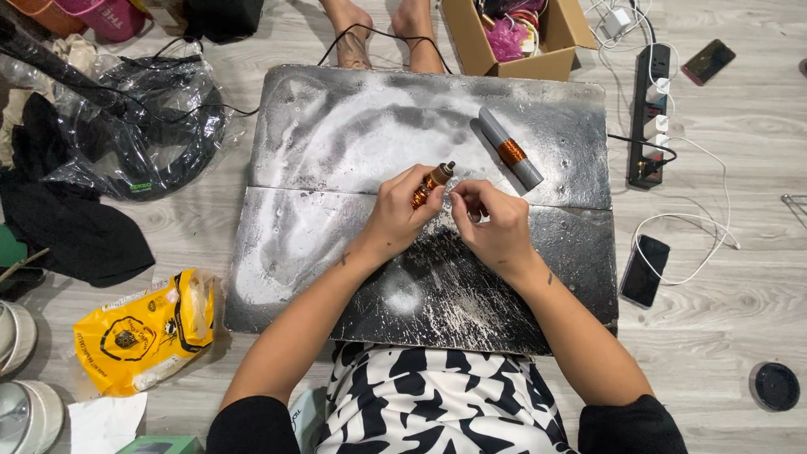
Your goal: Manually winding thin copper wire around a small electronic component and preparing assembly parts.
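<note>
The left hand point(402, 212) is curled around a small coil point(431, 185), a short rod wound with copper-coloured wire, its dark tip poking up past the fingers above the middle of the board point(336, 252). The right hand point(496, 223) sits just beside it, fingers pinched together close to the coil's end; it may be gripping a thin strand of wire, but that is too fine to make out, so what it holds cannot be told for sure. Both hands hover low over a dark, scuffed board smeared with white powdery marks, lying on a pale wood floor. On the board, up and to the right of the hands, lies a grey tube point(509, 147) with a band of copper winding round its middle, tilted diagonally and apart from both hands. Beyond the far edge stands an open cardboard box point(471, 42). To the right lie a power strip point(651, 109) with white cables and a dark phone point(645, 269). On the left sit a yellow bag point(139, 328) and a crumpled clear plastic sheet point(143, 118).
</note>
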